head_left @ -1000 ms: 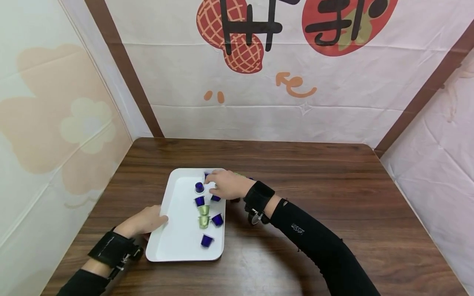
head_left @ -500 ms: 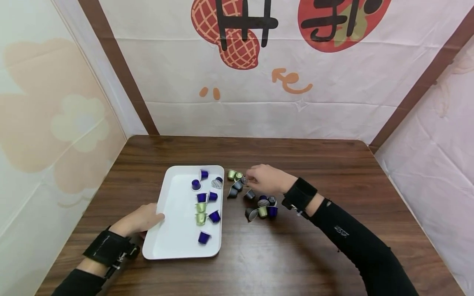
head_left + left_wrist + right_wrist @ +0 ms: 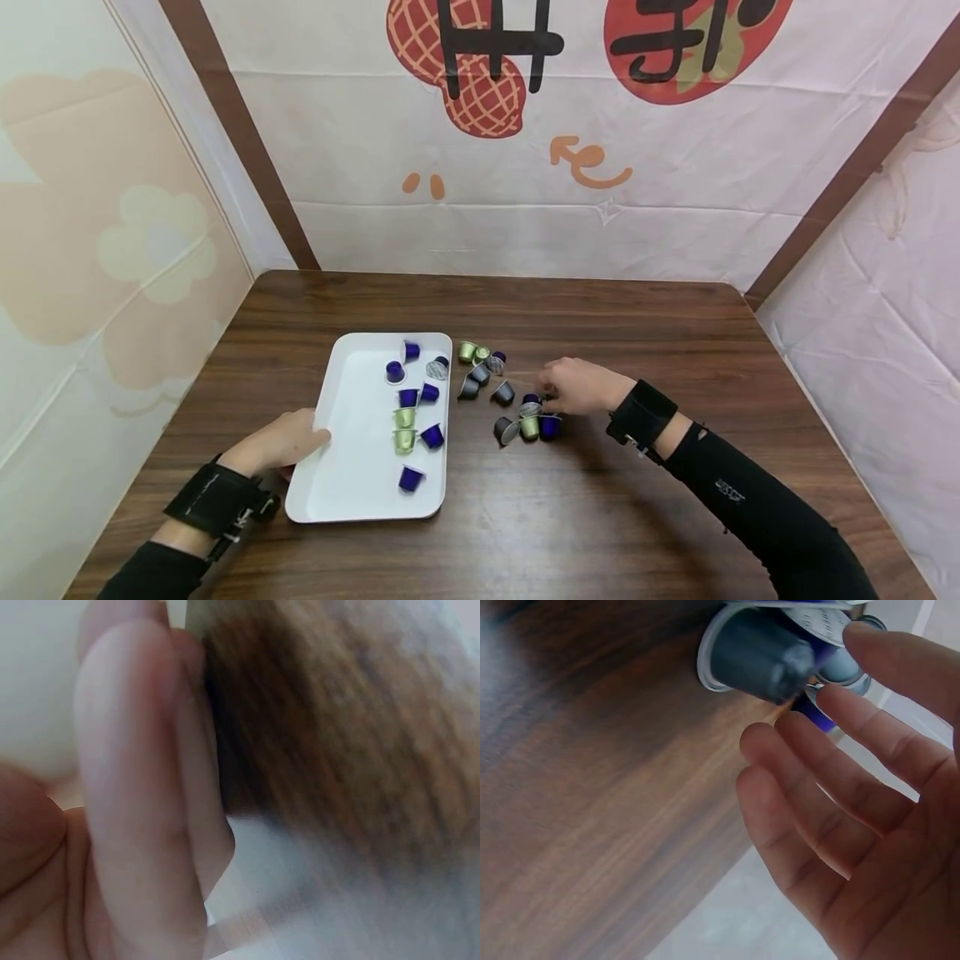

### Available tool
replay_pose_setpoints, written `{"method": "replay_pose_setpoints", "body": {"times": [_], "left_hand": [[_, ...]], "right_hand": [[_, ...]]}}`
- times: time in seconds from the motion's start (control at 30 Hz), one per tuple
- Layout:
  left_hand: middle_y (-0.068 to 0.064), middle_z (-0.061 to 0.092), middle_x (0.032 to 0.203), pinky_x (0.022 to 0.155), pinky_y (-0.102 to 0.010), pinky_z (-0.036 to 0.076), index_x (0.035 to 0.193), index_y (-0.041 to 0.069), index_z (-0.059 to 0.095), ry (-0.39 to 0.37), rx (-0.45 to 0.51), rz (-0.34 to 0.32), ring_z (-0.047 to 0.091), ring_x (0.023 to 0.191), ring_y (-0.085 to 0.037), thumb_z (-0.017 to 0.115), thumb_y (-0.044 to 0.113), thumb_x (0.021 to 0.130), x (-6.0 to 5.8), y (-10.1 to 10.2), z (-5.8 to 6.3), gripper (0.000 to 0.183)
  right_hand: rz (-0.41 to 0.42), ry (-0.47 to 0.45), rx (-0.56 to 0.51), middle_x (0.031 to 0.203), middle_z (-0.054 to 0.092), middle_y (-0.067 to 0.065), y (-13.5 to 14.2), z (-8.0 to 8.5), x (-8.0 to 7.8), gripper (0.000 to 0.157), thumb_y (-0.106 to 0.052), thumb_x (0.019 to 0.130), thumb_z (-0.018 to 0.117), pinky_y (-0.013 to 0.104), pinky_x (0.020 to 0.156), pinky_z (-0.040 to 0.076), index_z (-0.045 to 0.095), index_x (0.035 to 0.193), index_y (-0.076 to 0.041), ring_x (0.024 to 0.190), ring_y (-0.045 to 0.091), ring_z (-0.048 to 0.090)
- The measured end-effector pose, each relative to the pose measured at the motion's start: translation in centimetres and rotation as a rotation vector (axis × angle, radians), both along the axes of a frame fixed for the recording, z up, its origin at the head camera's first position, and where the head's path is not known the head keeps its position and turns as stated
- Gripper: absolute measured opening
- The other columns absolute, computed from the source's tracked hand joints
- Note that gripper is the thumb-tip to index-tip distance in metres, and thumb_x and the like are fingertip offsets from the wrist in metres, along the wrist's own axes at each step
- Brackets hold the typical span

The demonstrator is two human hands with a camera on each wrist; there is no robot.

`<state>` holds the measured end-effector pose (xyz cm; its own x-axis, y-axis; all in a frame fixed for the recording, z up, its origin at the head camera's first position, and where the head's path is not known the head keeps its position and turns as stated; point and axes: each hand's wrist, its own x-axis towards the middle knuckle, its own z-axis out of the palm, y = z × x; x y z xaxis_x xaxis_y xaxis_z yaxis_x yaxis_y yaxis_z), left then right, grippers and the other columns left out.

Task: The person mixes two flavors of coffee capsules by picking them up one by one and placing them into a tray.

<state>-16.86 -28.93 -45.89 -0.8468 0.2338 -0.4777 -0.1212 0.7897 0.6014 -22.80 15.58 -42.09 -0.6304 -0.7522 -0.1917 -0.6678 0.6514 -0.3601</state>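
Note:
My left hand point(image 3: 277, 442) holds the left edge of a white tray point(image 3: 345, 487), thumb on the rim and fingers beneath it. In the left wrist view, its fingers point(image 3: 135, 750) appear close and blurred. Blue coffee capsules point(image 3: 410, 478) and pale green coffee capsules point(image 3: 404, 441) lie in the tray's right half. My right hand point(image 3: 585, 386) reaches to a cluster of coffee capsules point(image 3: 529, 428) on the table, partly hiding it. Its fingers are spread apart in the right wrist view, beside a dark grey-blue capsule point(image 3: 754, 656); no grip on one shows.
More green, grey and blue capsules point(image 3: 480, 374) lie loose just right of the tray. The brown wooden table point(image 3: 637, 333) extends around them. Printed cloth point(image 3: 480, 242) hangs behind the table and on both sides.
My right hand has left the tray, passed over the loose capsules and come right to the nearer cluster. A blue capsule now shows in the tray's upper right. The left hand stays on the tray.

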Motion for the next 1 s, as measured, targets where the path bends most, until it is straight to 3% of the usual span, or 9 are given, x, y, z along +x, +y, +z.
{"method": "replay_pose_setpoints", "body": {"times": [0.23, 0.63, 1.0], "left_hand": [[-0.008, 0.060, 0.071, 0.041, -0.037, 0.050, 0.125, -0.011, 0.044, 0.001, 0.026, 0.002, 0.061, 0.056, -0.022, 0.043, 0.011, 0.095, 0.5, 0.0, 0.0, 0.037], [-0.008, 0.060, 0.071, 0.042, -0.037, 0.050, 0.126, -0.008, 0.045, -0.007, 0.015, 0.023, 0.061, 0.057, -0.022, 0.043, 0.010, 0.094, 0.5, 0.0, -0.3, 0.037], [-0.009, 0.061, 0.070, 0.041, -0.037, 0.050, 0.127, -0.009, 0.045, 0.006, 0.035, 0.034, 0.062, 0.056, -0.022, 0.042, 0.009, 0.093, 0.5, 0.2, 0.0, 0.038]], "right_hand": [[0.007, -0.011, 0.008, 0.082, 0.057, -0.003, 0.4, -1.7, 0.0, 0.013, -0.014, 0.083, 0.072, 0.025, 0.060, 0.044, 0.065, 0.093, -0.010, 0.068, 0.009, 0.048], [-0.057, -0.008, 0.031, 0.099, 0.063, 0.001, 0.8, -2.8, -0.2, 0.018, -0.014, 0.083, 0.072, 0.031, 0.075, 0.050, 0.067, 0.100, -0.011, 0.087, 0.013, 0.058], [-0.101, 0.087, -0.067, 0.091, 0.056, 0.002, 0.4, -0.4, -0.9, 0.013, -0.005, 0.084, 0.068, 0.026, 0.065, 0.048, 0.062, 0.096, -0.007, 0.077, 0.012, 0.053]]}}
